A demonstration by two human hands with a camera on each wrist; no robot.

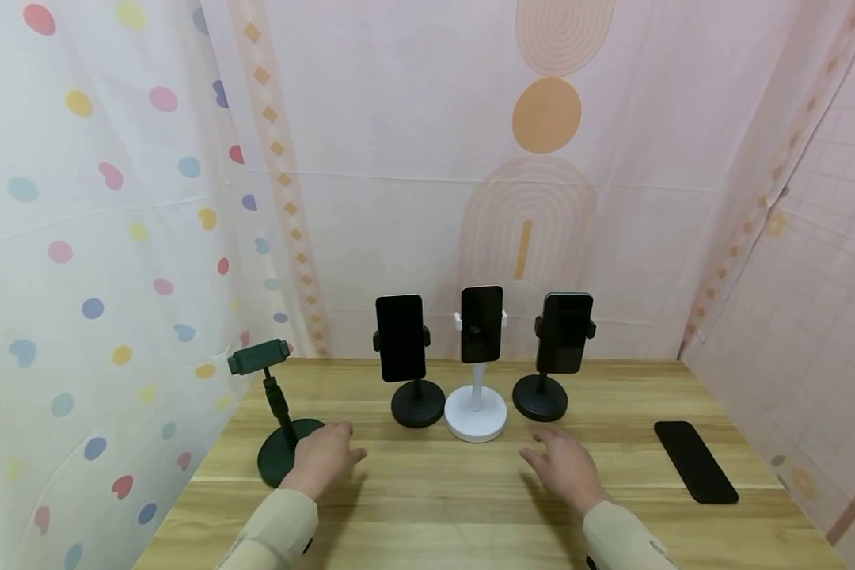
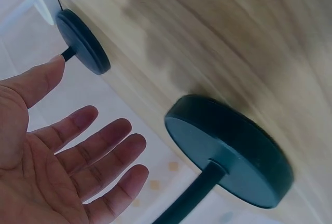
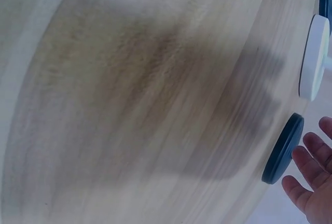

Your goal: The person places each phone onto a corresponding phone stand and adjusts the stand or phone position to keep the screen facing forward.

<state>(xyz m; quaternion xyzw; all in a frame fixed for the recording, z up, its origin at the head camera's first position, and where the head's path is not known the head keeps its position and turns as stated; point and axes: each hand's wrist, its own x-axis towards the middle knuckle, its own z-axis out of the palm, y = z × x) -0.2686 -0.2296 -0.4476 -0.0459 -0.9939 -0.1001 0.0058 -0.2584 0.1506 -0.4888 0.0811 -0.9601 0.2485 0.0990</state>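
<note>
My left hand (image 1: 323, 459) hovers over the table beside a dark green phone stand (image 1: 279, 404), its fingers relaxed and holding nothing. In the left wrist view the green stand's round base (image 2: 228, 151) is right of the spread fingers (image 2: 98, 146). The green stand's clamp bears no phone. My right hand (image 1: 566, 467), fingers loosely extended, is above the table in front of a black stand (image 1: 540, 398) that holds a phone (image 1: 565, 332). A white stand (image 1: 476, 413) with a phone (image 1: 481, 324) stands in the middle. Left of it, another black stand (image 1: 418, 404) carries a phone (image 1: 401, 338).
A black phone (image 1: 696, 461) lies flat on the wooden table (image 1: 427, 507) at the right. Patterned curtains (image 1: 399, 237) hang behind the table, and a dotted one (image 1: 114, 277) lines the left side.
</note>
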